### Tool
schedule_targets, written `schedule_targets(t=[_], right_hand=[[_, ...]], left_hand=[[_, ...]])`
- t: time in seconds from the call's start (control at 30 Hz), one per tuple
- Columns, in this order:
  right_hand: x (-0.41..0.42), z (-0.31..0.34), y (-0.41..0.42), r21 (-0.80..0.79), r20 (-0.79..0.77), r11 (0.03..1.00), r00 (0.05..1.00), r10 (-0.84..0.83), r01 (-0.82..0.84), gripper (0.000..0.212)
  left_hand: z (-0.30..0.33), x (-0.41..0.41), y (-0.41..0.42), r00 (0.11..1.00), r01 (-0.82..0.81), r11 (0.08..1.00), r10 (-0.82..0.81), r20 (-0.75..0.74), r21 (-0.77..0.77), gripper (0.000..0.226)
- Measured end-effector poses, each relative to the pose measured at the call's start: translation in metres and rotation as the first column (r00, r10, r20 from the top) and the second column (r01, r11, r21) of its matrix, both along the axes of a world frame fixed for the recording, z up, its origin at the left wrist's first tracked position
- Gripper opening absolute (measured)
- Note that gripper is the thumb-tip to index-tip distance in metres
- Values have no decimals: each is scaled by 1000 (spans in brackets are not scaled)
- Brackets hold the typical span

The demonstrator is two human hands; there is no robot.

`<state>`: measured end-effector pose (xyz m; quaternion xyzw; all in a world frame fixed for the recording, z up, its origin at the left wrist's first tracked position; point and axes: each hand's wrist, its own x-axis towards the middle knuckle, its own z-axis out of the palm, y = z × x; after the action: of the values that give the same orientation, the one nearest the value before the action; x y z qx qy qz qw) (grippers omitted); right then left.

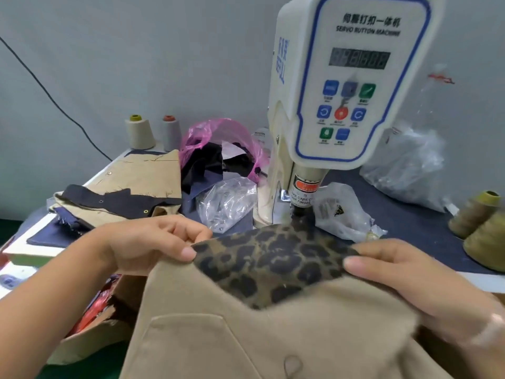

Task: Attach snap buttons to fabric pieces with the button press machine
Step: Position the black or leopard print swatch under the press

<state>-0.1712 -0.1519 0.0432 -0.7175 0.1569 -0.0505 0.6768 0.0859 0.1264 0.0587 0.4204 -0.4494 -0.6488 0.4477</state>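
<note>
Both hands are feeding a tan garment (218, 324) with a leopard-print collar (273, 261) toward the button machine (341, 86), so this looks like the positioning step before a snap is pressed. The left hand (153, 242), at centre left of the frame, pinches the collar's left edge between thumb and curled fingers; the right hand (404, 272), at lower right, grips the collar's right edge with the thumb on top. The collar's far tip lies just under the machine's press head (302, 212) at centre frame, though the blur hides whether it touches. The next move probably calls for sliding the marked spot squarely beneath the head with fingers kept well aside. As for containers, a pink plastic bag (218, 132) behind the left hand holds dark fabric scraps, and a clear bag (226, 203) beside the machine's base seems to hold small metal parts, likely snaps.
</note>
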Motion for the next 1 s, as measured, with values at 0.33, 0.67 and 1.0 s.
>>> schedule_targets(t=[0.33,0.67,1.0], right_hand=[[81,-47,8,161,-239,980,968,-75,115,11],[81,-69,5,210,82,974,991,-101,82,43],[76,-85,6,-278,291,936,947,-133,217,19]], left_hand=[[-63,36,-28,790,-578,800,500,357,160,20],[-78,23,-50,579,-797,604,764,285,0,20],[-75,13,-41,578,-730,665,724,377,-157,14]])
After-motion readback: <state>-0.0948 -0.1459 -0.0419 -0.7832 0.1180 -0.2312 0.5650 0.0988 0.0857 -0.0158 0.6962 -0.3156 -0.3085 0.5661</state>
